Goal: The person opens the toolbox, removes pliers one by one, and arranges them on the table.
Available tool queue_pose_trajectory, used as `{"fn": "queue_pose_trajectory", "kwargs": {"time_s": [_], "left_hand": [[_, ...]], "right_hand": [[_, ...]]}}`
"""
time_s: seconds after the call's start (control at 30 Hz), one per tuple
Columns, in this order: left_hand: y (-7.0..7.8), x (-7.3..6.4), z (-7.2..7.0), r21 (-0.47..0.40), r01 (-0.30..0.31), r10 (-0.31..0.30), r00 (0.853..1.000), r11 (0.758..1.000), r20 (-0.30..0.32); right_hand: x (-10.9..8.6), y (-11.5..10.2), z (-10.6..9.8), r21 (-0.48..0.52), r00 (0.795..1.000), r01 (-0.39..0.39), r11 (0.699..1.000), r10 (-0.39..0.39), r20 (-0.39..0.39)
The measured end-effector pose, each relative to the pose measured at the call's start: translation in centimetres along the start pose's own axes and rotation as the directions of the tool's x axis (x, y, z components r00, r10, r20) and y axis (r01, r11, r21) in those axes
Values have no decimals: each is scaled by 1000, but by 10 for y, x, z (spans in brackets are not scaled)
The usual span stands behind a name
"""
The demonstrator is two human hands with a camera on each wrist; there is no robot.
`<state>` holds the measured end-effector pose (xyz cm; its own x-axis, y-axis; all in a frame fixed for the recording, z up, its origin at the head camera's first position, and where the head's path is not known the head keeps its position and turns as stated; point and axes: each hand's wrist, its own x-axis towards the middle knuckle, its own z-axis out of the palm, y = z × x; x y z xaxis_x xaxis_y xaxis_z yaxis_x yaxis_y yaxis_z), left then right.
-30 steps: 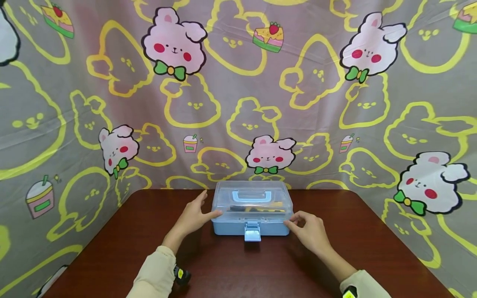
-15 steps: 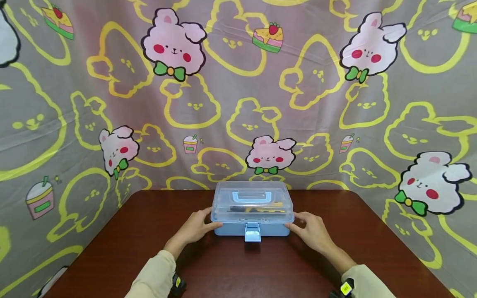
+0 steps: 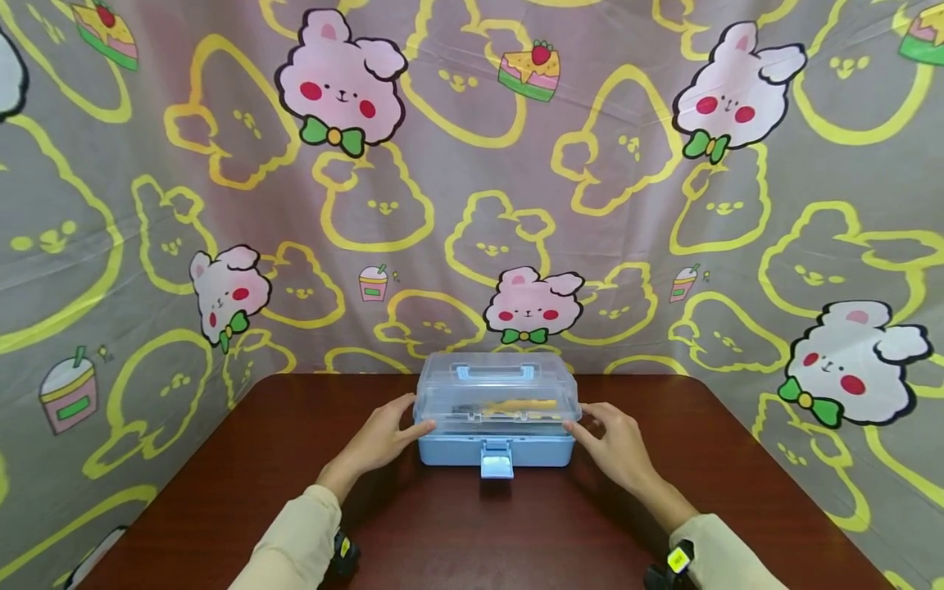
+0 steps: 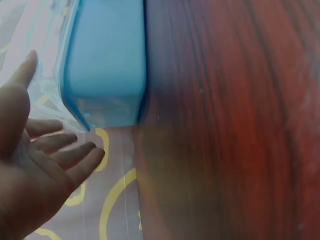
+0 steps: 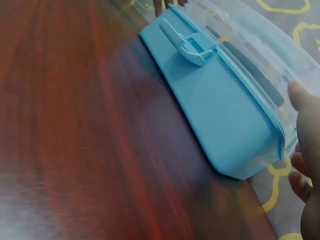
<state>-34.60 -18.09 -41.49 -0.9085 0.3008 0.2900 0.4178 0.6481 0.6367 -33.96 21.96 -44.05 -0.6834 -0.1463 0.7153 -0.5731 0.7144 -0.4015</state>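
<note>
A plastic storage box with a light blue base [image 3: 457, 451] sits near the far edge of the table. Its clear lid [image 3: 435, 381] is tilted up at the front, leaving a gap above the base. My left hand [image 3: 378, 436] holds the lid's left end, thumb at the front corner and fingers along the side. At the opposite end, my right hand [image 3: 621, 449] grips it in the same way. The blue front latch [image 3: 496, 467] hangs unfastened. Through the lid show yellow pieces [image 3: 525, 405] and, in the right wrist view, a long dark grey item [image 5: 255, 75].
The dark red-brown wooden table [image 3: 472, 533] spreads out in front of the box. A grey curtain [image 3: 619, 238] printed with yellow outlines and rabbits hangs close behind and on both sides. A blue carrying handle [image 3: 496, 372] is on top of the lid.
My left hand came in from beside the box to its left end, while my right hand stayed at the right corner. The lid's front edge has since risen, both hands moving up with it.
</note>
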Motion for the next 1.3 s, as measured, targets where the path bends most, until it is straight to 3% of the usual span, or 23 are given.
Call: {"fn": "queue_pose_trajectory", "kwargs": {"time_s": [0.17, 0.4, 0.63, 0.83, 1.07, 1.3], "left_hand": [[-6, 7, -3, -75, -42, 43, 999, 996, 4], [-15, 11, -4, -218, -120, 118, 993, 969, -25], [-13, 18, 0, -190, -141, 124, 988, 972, -96], [-10, 19, 2, -200, -149, 123, 983, 968, -136], [-5, 22, -2, -164, -170, 139, 973, 972, -184], [4, 23, -9, -110, -178, 153, 967, 978, -203]], "right_hand": [[9, 5, 2, 50, 1000, 16, 999, -15, -21], [16, 11, 8, 129, 1000, 26, 991, -27, 3], [22, 9, 9, 193, 999, -28, 981, 23, 29], [26, 10, 10, 215, 1000, -8, 977, 10, -5], [32, 9, 8, 312, 999, 10, 950, 0, -32], [36, 3, 3, 272, 999, -2, 962, 14, -42]]}}
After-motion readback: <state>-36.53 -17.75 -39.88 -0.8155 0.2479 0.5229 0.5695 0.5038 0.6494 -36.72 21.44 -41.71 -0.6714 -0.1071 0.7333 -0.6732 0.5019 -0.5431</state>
